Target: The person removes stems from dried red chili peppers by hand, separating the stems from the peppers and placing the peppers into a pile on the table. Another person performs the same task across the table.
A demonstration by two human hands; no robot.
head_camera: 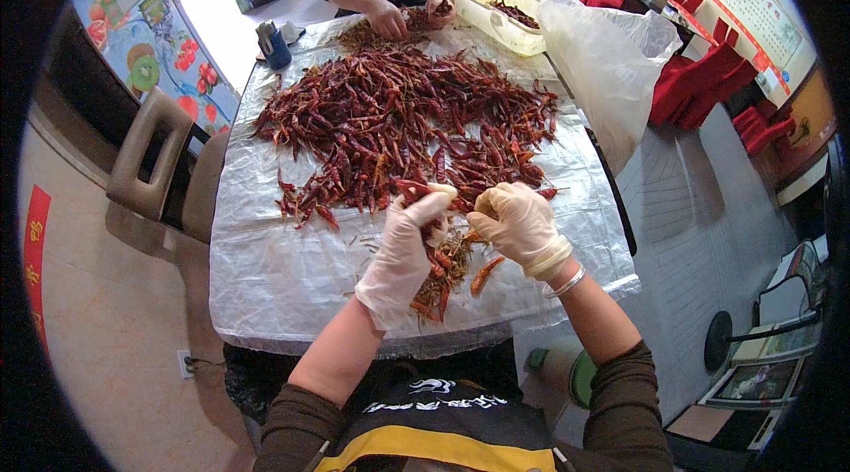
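Note:
My left hand (406, 249), in a whitish thin glove, is closed around some dried red chilies (413, 190); one pokes out past the thumb. Just right of it, my gloved right hand (521, 227) has its fingers curled with thumb and fingertips close together; whether anything is between them is hidden. Below and between both hands lies a small heap of stems and chili bits (446, 273). A lone orange-red chili (486, 275) rests under my right hand. Beyond the hands spreads a large pile of dried red chilies (392, 113) on a silvery-white plastic sheet (279, 279) covering the table.
Across the table a person's gloved hands (388, 20) work over another stem heap. A pale plastic tub (498, 14) holds chilies at the far right, beside a translucent plastic bag (597, 60). A dark blue container (273, 47) stands far left. A chair (153, 153) is at the left.

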